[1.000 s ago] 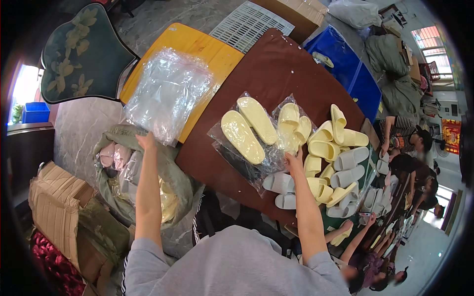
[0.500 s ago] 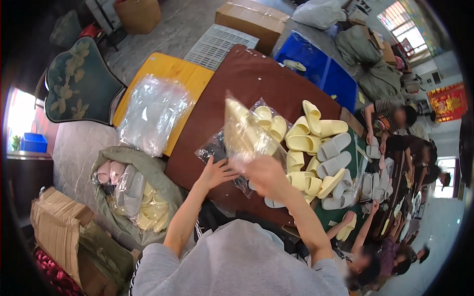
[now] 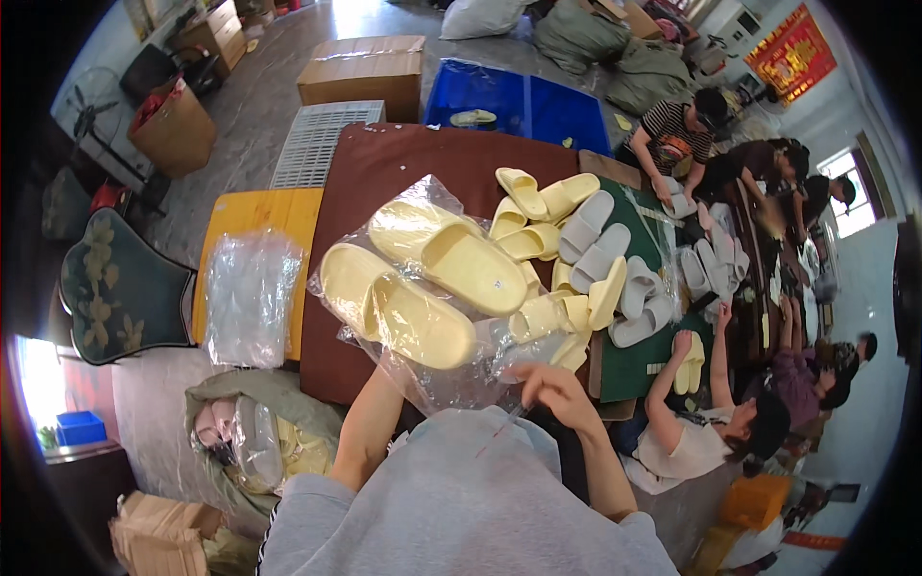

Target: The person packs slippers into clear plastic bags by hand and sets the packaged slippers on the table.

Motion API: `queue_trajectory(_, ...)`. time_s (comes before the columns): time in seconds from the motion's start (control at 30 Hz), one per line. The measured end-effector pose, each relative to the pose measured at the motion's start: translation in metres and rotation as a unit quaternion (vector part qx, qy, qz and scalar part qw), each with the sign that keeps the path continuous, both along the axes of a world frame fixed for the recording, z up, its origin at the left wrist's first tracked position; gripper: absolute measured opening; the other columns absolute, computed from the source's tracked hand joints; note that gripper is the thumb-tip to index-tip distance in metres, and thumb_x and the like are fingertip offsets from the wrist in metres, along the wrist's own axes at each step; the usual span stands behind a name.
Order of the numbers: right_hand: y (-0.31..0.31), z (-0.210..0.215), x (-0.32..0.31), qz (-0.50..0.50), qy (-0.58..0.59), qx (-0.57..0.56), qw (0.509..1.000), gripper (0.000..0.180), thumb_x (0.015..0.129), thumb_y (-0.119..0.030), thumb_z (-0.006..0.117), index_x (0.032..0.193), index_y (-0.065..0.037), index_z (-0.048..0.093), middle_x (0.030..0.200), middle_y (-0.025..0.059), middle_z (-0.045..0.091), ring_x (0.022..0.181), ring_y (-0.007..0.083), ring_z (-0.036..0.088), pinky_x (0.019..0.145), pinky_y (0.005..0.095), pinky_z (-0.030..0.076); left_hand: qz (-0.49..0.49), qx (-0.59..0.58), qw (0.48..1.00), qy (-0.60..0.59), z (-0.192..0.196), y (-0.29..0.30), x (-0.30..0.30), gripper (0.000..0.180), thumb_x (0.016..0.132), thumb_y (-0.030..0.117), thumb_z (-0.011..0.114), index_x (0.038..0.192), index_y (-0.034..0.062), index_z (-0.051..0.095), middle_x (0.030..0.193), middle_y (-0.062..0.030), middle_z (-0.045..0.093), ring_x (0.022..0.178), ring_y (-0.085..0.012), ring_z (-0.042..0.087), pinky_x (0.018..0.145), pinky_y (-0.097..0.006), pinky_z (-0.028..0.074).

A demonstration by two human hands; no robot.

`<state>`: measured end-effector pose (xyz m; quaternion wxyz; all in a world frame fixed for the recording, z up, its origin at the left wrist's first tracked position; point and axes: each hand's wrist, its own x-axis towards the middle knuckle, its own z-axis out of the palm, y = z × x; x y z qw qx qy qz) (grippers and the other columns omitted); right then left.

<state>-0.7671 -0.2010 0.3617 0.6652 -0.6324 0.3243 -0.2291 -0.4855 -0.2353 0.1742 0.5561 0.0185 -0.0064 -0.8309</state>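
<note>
A clear plastic bag (image 3: 338, 300) holding a pair of pale yellow slippers (image 3: 423, 322) is raised over the near edge of the brown table. My left hand (image 3: 392, 369) holds it from below; the bag covers most of that hand's fingers. Beside the bag's near right end, the fingers of my right hand (image 3: 559, 392) are curled into a pinch. From this pinch a thin clear strip (image 3: 495, 438) with reddish marks seems to trail over my grey shirt. Loose yellow slippers (image 3: 531, 242) and grey slippers (image 3: 602, 256) lie heaped to the right of the bag.
Left on a yellow table (image 3: 216, 213) lies a stack of clear bags (image 3: 252, 298). A green sack (image 3: 230, 389) of bagged slippers stands lower left. Blue bins (image 3: 567, 113) and a cardboard box (image 3: 360, 77) are beyond the brown table (image 3: 351, 163). Co-workers (image 3: 672, 134) sit along the right.
The blurred slipper bag now faces up, nearer to me. My left hand went from spread fingers to holding it; my right hand left the bag's top and moved right. The view has turned.
</note>
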Motion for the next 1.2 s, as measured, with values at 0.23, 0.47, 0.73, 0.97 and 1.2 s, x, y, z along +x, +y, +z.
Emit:
queue_trajectory(0.23,-0.014,-0.052,0.043,-0.237,-0.121,-0.016,0.964,0.060,0.096,-0.017,0.048,0.147,-0.011,0.017,0.132,0.0167,0.047,0.115,0.0289,0.054,0.099,0.0407,0.043,0.036,-0.034,0.999,-0.014,0.034,-0.018,-0.029,0.058,0.099,0.039,0.031,0.148,0.0107,0.017,0.149,-0.0119,0.026,0.137,-0.0224,0.026,0.113,-0.037,0.024)
queue_trajectory(0.47,-0.053,-0.053,0.055,-0.264,-0.230,0.151,0.924,0.055,0.093,-0.023,0.055,0.141,-0.011,0.031,0.133,0.0114,0.044,0.120,0.0257,0.050,0.097,0.0424,0.045,0.097,-0.036,0.994,-0.037,0.063,-0.013,-0.025,0.052,0.099,0.035,0.036,0.143,0.0096,0.025,0.143,-0.0115,0.033,0.131,-0.0211,0.033,0.108,-0.036,0.030)
queue_trajectory(0.73,-0.016,-0.033,0.101,-0.284,-0.104,0.058,0.951,0.059,0.078,0.003,0.065,0.131,-0.010,0.042,0.122,0.0084,0.048,0.110,0.0180,0.050,0.090,0.0299,0.045,0.133,0.003,0.989,-0.070,0.067,-0.001,-0.020,0.047,0.095,0.036,0.048,0.132,0.0062,0.044,0.123,-0.0138,0.055,0.110,-0.0268,0.056,0.091,-0.042,0.051)
queue_trajectory(0.97,-0.048,-0.054,0.054,-0.355,-0.067,-0.061,0.931,0.035,0.081,-0.003,0.062,0.115,-0.006,0.053,0.112,0.0056,0.054,0.102,0.0158,0.053,0.085,0.0280,0.046,0.213,-0.039,0.902,-0.373,0.098,-0.017,-0.013,0.062,0.094,0.049,0.041,0.140,0.0072,0.035,0.135,-0.0135,0.047,0.117,-0.0289,0.052,0.095,-0.042,0.048)
queue_trajectory(1.2,-0.057,-0.019,-0.043,-0.309,0.038,-0.104,0.945,0.031,0.079,0.002,0.064,0.108,-0.006,0.058,0.105,0.0038,0.060,0.097,0.0142,0.058,0.083,0.0277,0.047,-0.111,-0.152,0.928,-0.321,0.139,-0.043,0.074,0.097,0.083,0.074,0.037,0.141,-0.0027,0.028,0.139,-0.0274,0.038,0.119,-0.0386,0.050,0.094,-0.049,0.047)
